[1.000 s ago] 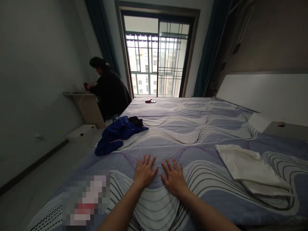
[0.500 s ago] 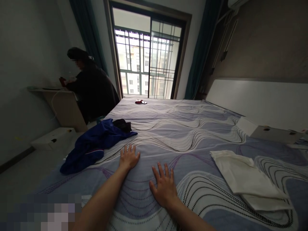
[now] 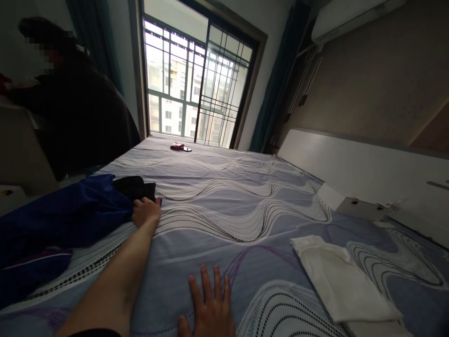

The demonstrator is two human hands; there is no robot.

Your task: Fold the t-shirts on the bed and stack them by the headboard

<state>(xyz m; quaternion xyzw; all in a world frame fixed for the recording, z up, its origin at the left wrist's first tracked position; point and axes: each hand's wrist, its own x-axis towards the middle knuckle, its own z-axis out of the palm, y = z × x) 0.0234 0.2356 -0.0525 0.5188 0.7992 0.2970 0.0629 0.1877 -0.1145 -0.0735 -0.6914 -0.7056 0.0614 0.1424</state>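
Both garments lie at the left hand [image 3: 145, 211] fingers' tips, touching.

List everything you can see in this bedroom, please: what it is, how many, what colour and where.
Bed cover: one, lilac-grey with dotted wave pattern, spread over the bed.
Blue garment: one, dark blue, crumpled at the bed's left edge.
Black garment: one, black, lying against the blue garment.
Folded cloths: cream-white, stacked at the right; count unclear.
Small red and dark items: two, far end of the bed; too small to identify.
Window: one, barred, far wall.
Curtains: teal, flanking the window.
Headboard: one, white, right side.
Air conditioner: one, white, upper right.
Another person: one, dark clothing, seated at left.
Left hand: at the garments' edge, fingers curled.
Right hand: flat on the bed cover.
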